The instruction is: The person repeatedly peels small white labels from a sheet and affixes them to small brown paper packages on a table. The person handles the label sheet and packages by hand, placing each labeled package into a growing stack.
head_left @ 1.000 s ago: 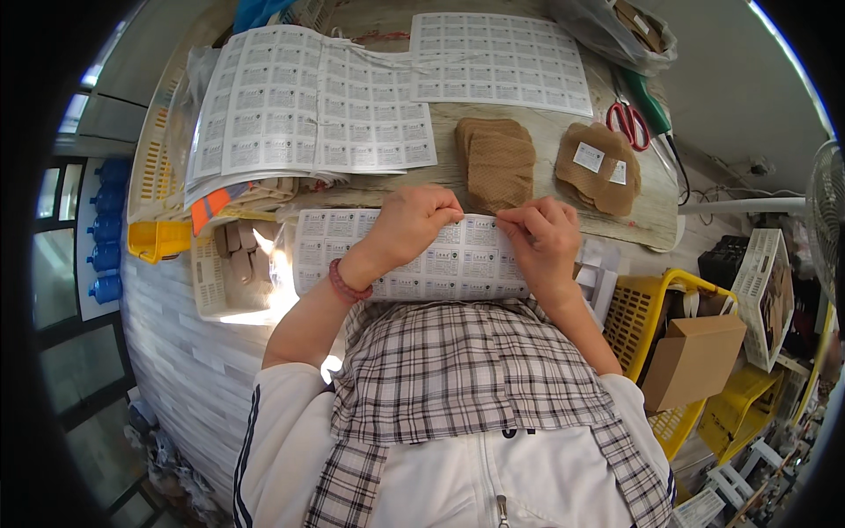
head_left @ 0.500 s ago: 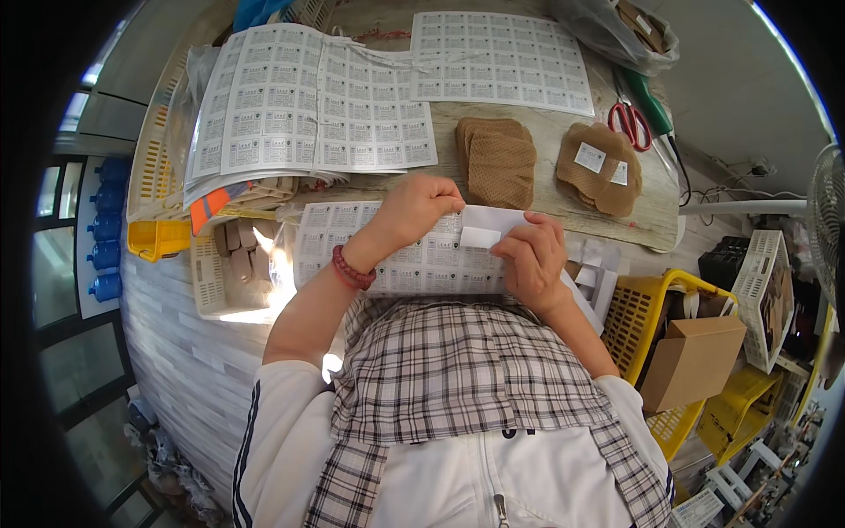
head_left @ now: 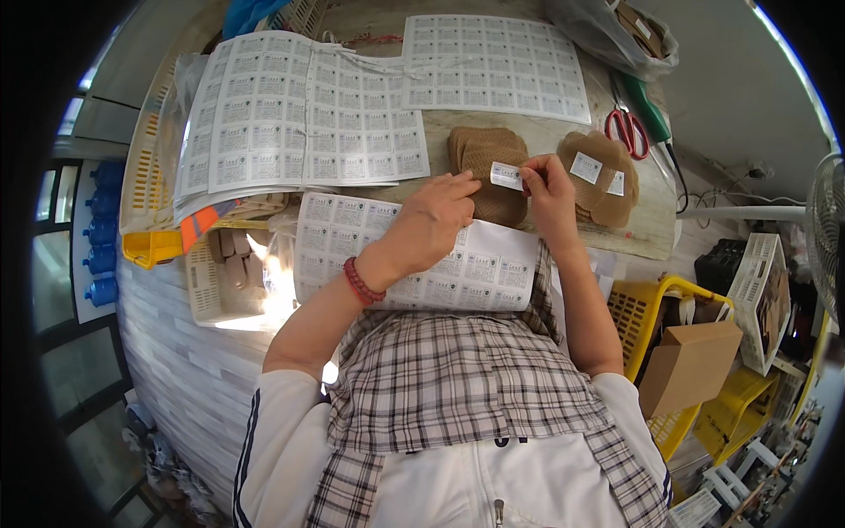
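Observation:
My right hand [head_left: 552, 195] pinches a small white printed label [head_left: 506, 175] between thumb and fingers. The label lies over the top of a stack of brown, mesh-textured pads [head_left: 498, 148], or just above it; I cannot tell whether it touches. My left hand [head_left: 433, 218] reaches to the left side of this stack, its fingers stretched out and the tips on the pads. Under my left wrist lies a sheet of printed labels [head_left: 343, 233] at the table's near edge, bare white at its upper right. Beside the stack, a second pile of brown pads [head_left: 609, 201] carries white labels.
More label sheets [head_left: 255, 114] are piled at the back left, another sheet [head_left: 493, 66] at the back. Red-handled scissors [head_left: 627, 132] and a green-handled tool [head_left: 649, 110] lie at the right. Yellow crates [head_left: 629, 321] and a cardboard box [head_left: 691, 365] stand at the lower right.
My right hand has moved up and away from the label sheet, carrying a peeled label to the pad stack. My left hand has let go of the sheet's edge and stretched onto the pads.

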A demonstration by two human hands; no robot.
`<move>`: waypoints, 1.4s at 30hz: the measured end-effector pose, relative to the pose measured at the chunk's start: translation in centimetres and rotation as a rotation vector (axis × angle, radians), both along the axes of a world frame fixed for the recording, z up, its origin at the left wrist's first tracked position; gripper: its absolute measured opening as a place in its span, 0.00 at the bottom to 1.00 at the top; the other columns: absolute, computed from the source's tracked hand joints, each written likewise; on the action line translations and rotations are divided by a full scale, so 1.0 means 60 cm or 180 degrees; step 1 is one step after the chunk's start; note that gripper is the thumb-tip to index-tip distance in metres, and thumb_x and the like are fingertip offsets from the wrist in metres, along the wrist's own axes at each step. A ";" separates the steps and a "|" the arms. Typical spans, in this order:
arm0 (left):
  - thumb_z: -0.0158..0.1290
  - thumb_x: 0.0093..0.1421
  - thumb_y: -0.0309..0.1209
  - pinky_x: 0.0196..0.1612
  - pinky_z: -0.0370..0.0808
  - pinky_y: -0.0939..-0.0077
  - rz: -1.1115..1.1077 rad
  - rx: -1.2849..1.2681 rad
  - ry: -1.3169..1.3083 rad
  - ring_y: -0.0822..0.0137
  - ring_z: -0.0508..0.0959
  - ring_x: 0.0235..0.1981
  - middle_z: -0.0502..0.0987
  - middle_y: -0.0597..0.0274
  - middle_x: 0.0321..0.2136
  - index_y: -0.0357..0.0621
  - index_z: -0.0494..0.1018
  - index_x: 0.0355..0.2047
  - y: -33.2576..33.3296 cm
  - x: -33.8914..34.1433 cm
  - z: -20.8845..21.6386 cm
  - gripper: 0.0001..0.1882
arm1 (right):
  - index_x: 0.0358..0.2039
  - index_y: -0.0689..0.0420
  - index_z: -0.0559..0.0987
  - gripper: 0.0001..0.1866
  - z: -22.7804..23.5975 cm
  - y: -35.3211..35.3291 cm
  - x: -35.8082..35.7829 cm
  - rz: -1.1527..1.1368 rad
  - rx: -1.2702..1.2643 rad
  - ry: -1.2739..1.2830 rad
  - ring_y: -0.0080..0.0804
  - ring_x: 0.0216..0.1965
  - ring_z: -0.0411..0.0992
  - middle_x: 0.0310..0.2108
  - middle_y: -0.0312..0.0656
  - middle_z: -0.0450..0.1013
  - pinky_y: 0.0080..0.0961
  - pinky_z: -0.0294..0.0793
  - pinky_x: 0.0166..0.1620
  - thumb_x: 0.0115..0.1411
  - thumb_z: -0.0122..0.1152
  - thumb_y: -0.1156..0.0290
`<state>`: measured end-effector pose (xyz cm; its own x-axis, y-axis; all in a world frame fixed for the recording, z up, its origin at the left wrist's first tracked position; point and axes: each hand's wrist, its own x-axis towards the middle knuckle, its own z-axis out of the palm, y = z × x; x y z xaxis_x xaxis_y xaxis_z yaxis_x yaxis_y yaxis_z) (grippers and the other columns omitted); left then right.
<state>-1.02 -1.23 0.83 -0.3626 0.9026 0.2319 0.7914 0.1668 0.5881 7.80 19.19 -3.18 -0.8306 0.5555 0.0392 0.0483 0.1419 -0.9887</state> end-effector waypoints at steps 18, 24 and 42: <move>0.51 0.60 0.25 0.64 0.64 0.51 0.0007 -0.0081 0.0071 0.47 0.70 0.61 0.75 0.42 0.52 0.33 0.74 0.29 0.005 -0.002 -0.001 0.06 | 0.34 0.62 0.74 0.02 -0.022 -0.004 -0.018 -0.0145 0.0666 -0.0163 0.30 0.26 0.72 0.26 0.43 0.75 0.27 0.73 0.33 0.62 0.58 0.78; 0.51 0.60 0.25 0.61 0.66 0.53 0.0048 -0.0185 -0.0033 0.46 0.72 0.56 0.73 0.43 0.54 0.34 0.74 0.29 0.007 0.000 0.015 0.06 | 0.35 0.62 0.74 0.03 -0.010 -0.010 -0.015 -0.0160 0.0802 -0.0282 0.21 0.28 0.68 0.27 0.36 0.73 0.21 0.71 0.35 0.63 0.59 0.77; 0.50 0.55 0.24 0.62 0.61 0.48 -0.0079 -0.0333 0.0381 0.46 0.66 0.62 0.69 0.44 0.59 0.35 0.74 0.27 0.010 0.009 0.001 0.04 | 0.43 0.57 0.74 0.13 -0.003 -0.032 -0.014 -0.0207 0.2221 -0.0438 0.42 0.32 0.76 0.31 0.43 0.73 0.36 0.76 0.35 0.58 0.64 0.71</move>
